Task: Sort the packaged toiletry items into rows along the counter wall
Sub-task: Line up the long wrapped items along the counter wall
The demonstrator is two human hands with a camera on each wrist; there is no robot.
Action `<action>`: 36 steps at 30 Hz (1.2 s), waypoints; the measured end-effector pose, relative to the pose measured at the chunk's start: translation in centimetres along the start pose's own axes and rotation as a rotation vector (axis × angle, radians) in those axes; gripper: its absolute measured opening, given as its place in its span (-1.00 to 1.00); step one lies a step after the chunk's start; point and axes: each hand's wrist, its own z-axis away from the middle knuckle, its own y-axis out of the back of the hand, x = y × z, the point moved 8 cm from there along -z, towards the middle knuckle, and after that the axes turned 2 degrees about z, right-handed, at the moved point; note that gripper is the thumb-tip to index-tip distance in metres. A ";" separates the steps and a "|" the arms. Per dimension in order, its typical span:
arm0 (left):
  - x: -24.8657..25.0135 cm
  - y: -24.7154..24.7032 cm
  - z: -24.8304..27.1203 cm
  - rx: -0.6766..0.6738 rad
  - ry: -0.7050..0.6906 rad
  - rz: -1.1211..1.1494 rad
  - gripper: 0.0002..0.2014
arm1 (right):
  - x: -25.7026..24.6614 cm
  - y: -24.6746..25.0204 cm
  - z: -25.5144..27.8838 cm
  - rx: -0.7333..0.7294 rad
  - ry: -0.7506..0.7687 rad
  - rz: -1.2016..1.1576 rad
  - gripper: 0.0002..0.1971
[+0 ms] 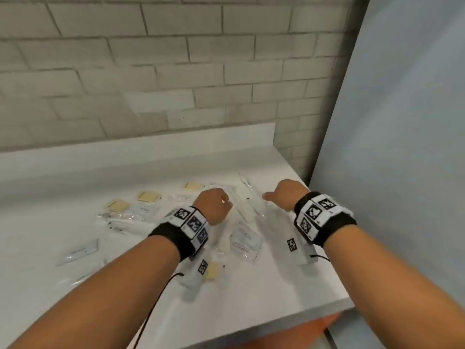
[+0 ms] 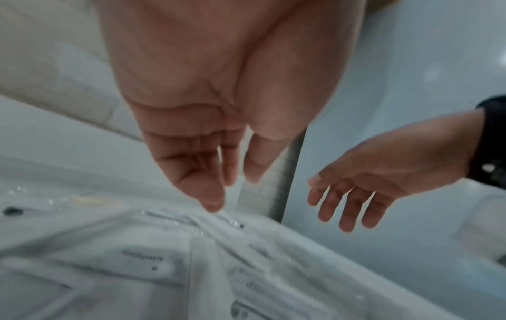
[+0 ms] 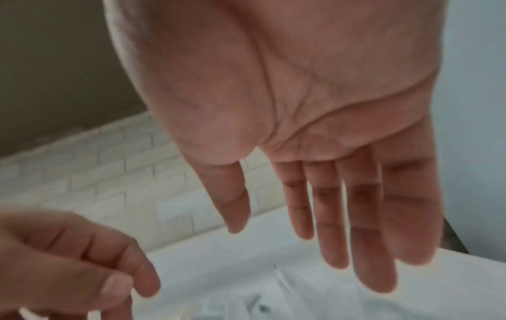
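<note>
Packaged toiletries lie scattered on the white counter (image 1: 289, 285). Among them are small yellow packets (image 1: 148, 196), long clear packets (image 1: 249, 200) and a clear printed packet (image 1: 245, 244). My left hand (image 1: 214, 205) hovers over the clear packets in the middle. Its fingers (image 2: 210, 194) hang relaxed and point down, the tips close above a long clear packet (image 2: 219, 223); contact cannot be made out. My right hand (image 1: 279, 195) floats just to the right with straight, spread fingers (image 3: 364, 216) and holds nothing.
A low white upstand and a grey brick wall (image 1: 176, 84) run behind the counter. A pale panel (image 1: 402, 147) closes off the right side. The counter's front edge (image 1: 276, 326) is near my forearms. A flat packet (image 1: 78, 251) lies at the left.
</note>
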 end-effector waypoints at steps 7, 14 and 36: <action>-2.4 -4.3 -3.4 -0.053 0.271 -0.325 -0.44 | 4.1 -3.3 -4.3 -0.081 -0.085 0.074 -0.31; -2.8 -3.4 -4.8 -0.023 0.360 -0.224 -0.72 | 4.2 -4.0 -6.5 -0.149 -0.037 -0.011 -0.67; -2.1 -3.0 -7.7 0.207 0.510 0.204 -0.54 | -0.5 -3.9 -6.7 -0.158 0.178 -0.421 -0.61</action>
